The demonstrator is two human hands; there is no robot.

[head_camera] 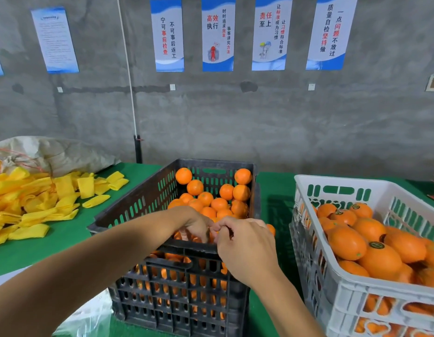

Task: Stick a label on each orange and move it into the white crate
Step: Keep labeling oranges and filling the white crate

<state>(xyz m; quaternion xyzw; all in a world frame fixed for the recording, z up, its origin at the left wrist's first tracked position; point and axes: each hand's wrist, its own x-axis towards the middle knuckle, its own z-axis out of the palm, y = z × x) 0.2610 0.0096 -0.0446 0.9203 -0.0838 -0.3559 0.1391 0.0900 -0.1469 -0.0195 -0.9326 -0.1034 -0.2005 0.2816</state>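
Note:
A black crate [162, 190] in the middle holds several unlabelled oranges [206, 198]. To its right, the white crate [337, 295] is filled with oranges [379, 259] that carry dark round labels. Both hands meet above the black crate's near rim. My right hand [245, 246] is curled round an orange [271, 229], of which only a sliver peeks out past the knuckles. My left hand [197, 223] has its fingers bent down, and its fingertips touch the right hand's fingers. Whatever those fingertips pinch is hidden, and no label is visible between the hands.
A heap of yellow foam sleeves [40, 203] and a tied sack [52, 152] lie at the left on the green table [65, 239]. Clear plastic [89, 314] lies at the near left. A grey wall with posters rises behind the table.

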